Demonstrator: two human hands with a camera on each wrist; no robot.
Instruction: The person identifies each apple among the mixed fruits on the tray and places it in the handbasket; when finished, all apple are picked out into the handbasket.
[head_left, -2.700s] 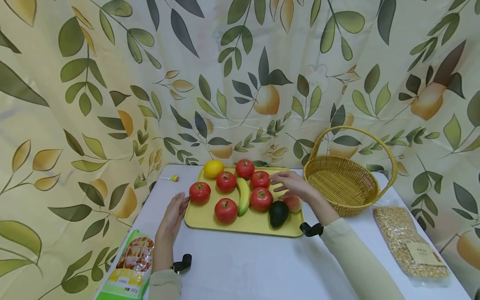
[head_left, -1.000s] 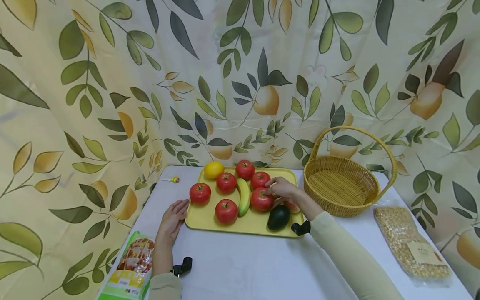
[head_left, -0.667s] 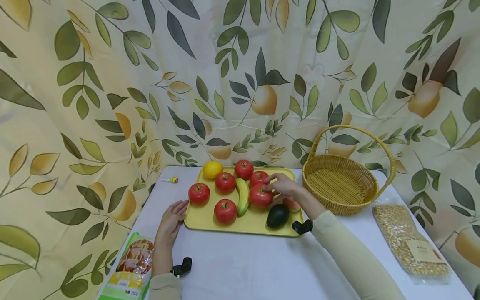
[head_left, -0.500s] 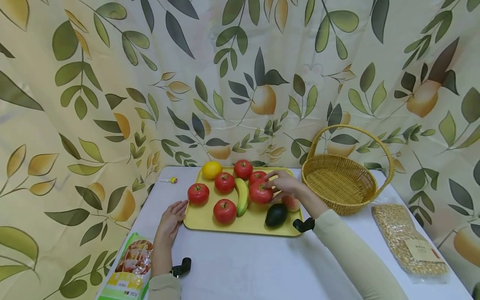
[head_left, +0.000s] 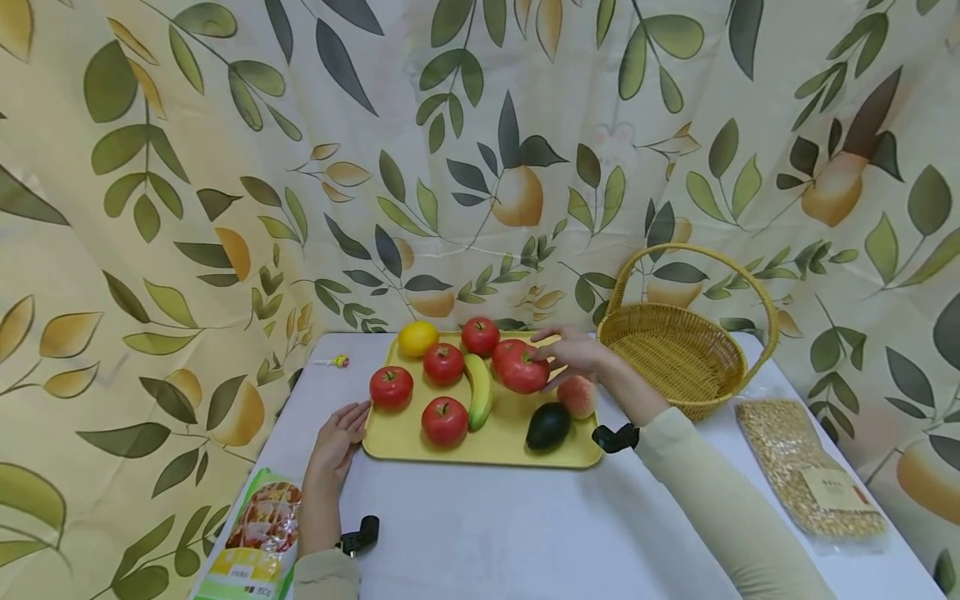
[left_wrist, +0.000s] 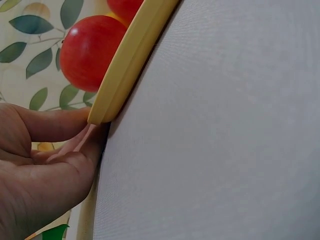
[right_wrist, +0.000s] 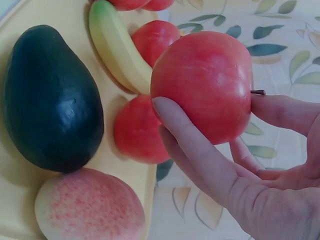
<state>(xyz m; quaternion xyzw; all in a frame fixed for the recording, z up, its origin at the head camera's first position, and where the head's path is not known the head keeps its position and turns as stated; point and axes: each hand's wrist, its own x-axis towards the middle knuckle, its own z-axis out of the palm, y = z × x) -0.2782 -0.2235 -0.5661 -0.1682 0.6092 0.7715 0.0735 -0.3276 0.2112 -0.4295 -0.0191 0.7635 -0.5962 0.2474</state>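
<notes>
My right hand point(head_left: 581, 354) grips a red apple point(head_left: 522, 371) between thumb and fingers, raised above the yellow tray point(head_left: 480, 450). In the right wrist view the held apple point(right_wrist: 200, 85) shows its dark stem, and another apple point(right_wrist: 142, 130) lies behind it. At the tray's left edge, my left hand point(head_left: 333, 446) holds the rim; the left wrist view shows a digit at the rim point(left_wrist: 115, 95) and others below it. Several more red apples, a banana point(head_left: 478, 392), a lemon point(head_left: 417, 339), a dark avocado point(head_left: 547, 427) and a peach point(head_left: 576, 397) lie on the tray.
A wicker basket point(head_left: 675, 354) with a tall handle stands right of the tray, nothing visible inside. A bag of grains point(head_left: 806, 467) lies at the right, a green-and-yellow food packet point(head_left: 255, 533) at front left. A lollipop point(head_left: 339, 361) lies left of the tray. Patterned cloth hangs behind.
My right hand reached to the apple beside the avocado, took hold of it and lifted it. The peach is now more exposed. The left hand stays at the tray's edge; the view shifted slightly.
</notes>
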